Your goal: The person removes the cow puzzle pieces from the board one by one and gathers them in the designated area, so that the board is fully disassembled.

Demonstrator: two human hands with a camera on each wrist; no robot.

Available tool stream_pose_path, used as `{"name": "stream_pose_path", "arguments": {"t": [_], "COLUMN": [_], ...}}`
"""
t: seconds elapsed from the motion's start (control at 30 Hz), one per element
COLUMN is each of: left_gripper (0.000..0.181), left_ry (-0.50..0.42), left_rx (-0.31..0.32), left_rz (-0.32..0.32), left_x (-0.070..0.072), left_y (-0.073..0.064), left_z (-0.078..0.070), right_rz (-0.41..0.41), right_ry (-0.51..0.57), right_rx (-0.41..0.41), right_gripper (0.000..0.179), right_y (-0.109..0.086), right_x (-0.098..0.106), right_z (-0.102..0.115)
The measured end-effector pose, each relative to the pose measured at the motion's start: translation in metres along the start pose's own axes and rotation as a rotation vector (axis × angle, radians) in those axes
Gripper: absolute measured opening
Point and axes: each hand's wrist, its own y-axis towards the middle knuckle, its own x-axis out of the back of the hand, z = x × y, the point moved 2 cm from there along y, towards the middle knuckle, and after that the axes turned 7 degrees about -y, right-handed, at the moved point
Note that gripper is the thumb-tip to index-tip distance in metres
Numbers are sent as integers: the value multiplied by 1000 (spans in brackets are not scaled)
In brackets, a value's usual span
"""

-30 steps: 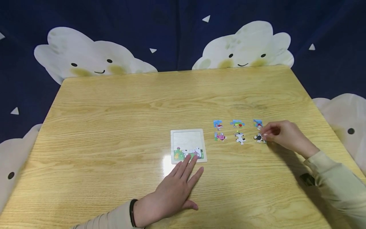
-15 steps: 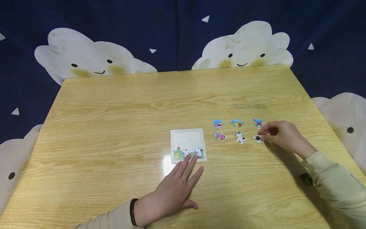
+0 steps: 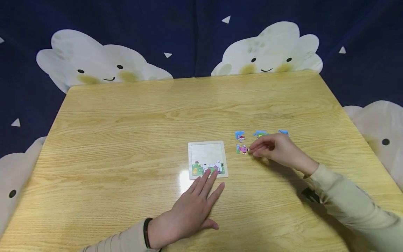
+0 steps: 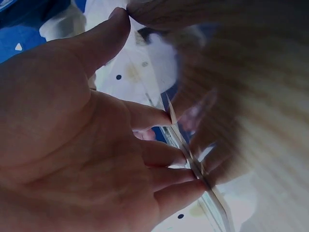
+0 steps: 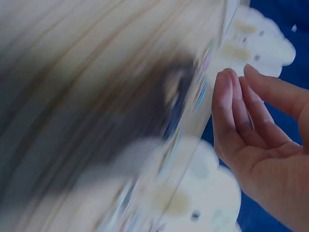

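Note:
My left hand (image 3: 189,210) lies with fingers extended, fingertips on the near edge of a square puzzle tray (image 3: 206,142). The tray's bottom row holds a fitted strip of farm picture (image 3: 196,170), partly under my fingers. In the left wrist view, the fingertips (image 4: 193,181) meet the tray's thin edge. Over the loose pieces, my right hand (image 3: 283,150) has thumb and fingers brought together, with a small dark bit of a puzzle piece showing at the tips beside the pink piece (image 3: 242,149). Most of that held piece is hidden; the right wrist view shows the fingers (image 5: 224,89) close to the thumb.
Loose puzzle pieces lie right of the tray: a blue one with red (image 3: 240,135), a blue and green one (image 3: 260,133), and a blue one (image 3: 283,132) partly behind the right hand. The wooden table (image 3: 126,133) ends at a dark blue cloud-print cloth (image 3: 189,35).
My right hand lingered at the black-and-white piece on the right, then moved left toward the tray, covering the middle lower piece's place. The left hand has stayed on the tray.

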Motion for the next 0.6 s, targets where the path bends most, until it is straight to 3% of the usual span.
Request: {"name": "stream_pose_path", "arguments": {"t": [0.33, 0.6], "left_gripper": [97, 97], "left_ry": [30, 14], "left_rx": [13, 19], "left_rz": [19, 53], "left_x": [1, 1], "left_y": [1, 2], "left_z": [0, 0], "right_rz": [223, 277], "right_ry": [150, 144], "right_rx": [106, 90], "right_gripper": [16, 12], "right_y": [61, 79], "right_x": [-66, -87], "right_z": [53, 73]}}
